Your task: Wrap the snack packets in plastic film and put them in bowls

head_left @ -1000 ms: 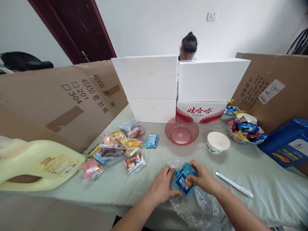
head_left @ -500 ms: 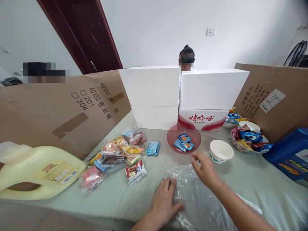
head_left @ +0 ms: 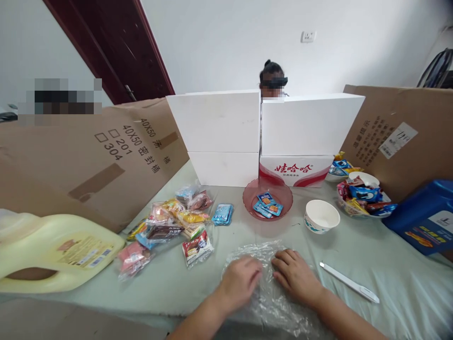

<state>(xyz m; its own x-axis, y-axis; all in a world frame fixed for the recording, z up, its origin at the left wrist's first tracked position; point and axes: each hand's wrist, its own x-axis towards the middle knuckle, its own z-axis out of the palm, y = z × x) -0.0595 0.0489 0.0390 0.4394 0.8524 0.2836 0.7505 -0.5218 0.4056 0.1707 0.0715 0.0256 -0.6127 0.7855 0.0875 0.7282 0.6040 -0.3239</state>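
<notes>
A clear plastic bag (head_left: 272,302) lies crumpled at the table's front, under and between both hands. My left hand (head_left: 240,279) is closed, with its curled fingers on the bag's left part. To the right, my right hand (head_left: 296,276) rests palm down on the plastic, its fingers apart and slightly bent. A white utility knife (head_left: 348,282) lies just right of it. Beyond the hands, a pink glass bowl (head_left: 247,200) holds several blue packets (head_left: 268,205). A white paper bowl (head_left: 322,215) stands to its right, and a stack of blue packets (head_left: 222,214) to its left.
Wrapped snacks (head_left: 166,226) spread over the left, beside a yellow jug (head_left: 74,250). Filled candy bowls (head_left: 368,198) and a blue bottle (head_left: 424,219) stand right. White boxes (head_left: 222,137) and cardboard (head_left: 141,156) wall the back. Two people are behind them.
My right hand has come back from near the pink bowl down onto the plastic. My left hand's fingers have curled in. The plastic is more bunched, and the knife is now fully visible.
</notes>
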